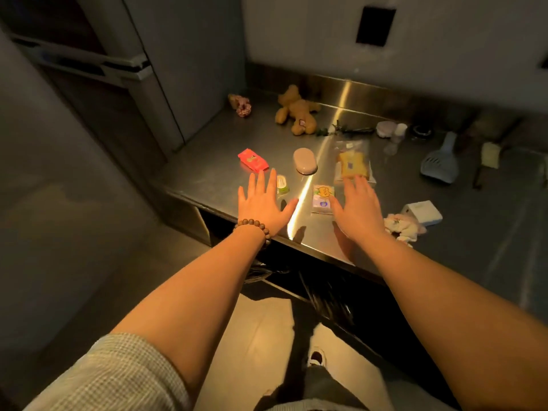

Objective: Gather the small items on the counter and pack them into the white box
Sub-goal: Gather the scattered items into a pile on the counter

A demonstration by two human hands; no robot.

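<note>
Both hands hover flat over the front of the steel counter (341, 241), fingers spread and holding nothing. My left hand (262, 204) is just short of a red packet (253, 159), and a small green-and-white item (282, 184) shows beside its fingertips. My right hand (357, 207) lies between a small printed packet (323, 198) and a clear bag with a yellow snack (353, 164). An oval pink case (304, 160) sits behind the hands. The white box (423, 213) stands to the right, next to a fluffy white-and-pink item (403, 226).
A brown plush bear (296, 112) and a pink scrunchie (241, 105) lie at the back. A blue scoop (440, 163), small white jars (387, 129) and a leafy sprig (344, 129) are farther right. A fridge (166, 72) stands left of the counter.
</note>
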